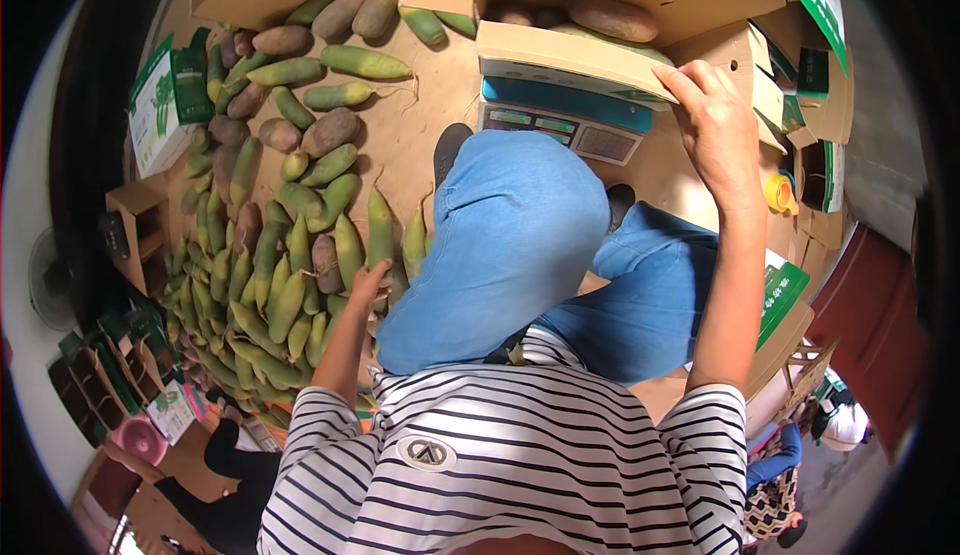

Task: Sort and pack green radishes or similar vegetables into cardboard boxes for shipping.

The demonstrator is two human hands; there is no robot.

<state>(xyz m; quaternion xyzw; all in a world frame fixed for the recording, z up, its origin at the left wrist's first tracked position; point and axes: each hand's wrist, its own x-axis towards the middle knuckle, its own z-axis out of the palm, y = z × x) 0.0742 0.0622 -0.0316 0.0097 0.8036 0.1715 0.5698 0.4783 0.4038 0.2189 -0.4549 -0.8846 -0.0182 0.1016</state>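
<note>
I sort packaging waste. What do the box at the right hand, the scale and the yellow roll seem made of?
Box at the right hand: likely cardboard, matte, judging by its brown folded sides. Scale: smooth blue casing, plastic or painted metal; the look leaves it open. Yellow roll: probably smooth plastic tape, from its bright, even colour.

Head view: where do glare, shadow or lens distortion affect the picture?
Head view: sunlight washes out a pale tan floor patch just below the bare right hand; shadow darkens parts of the blue denim trousers; fisheye distortion skews the dark-red panel near the right rim; the picture's corners go black.
</note>
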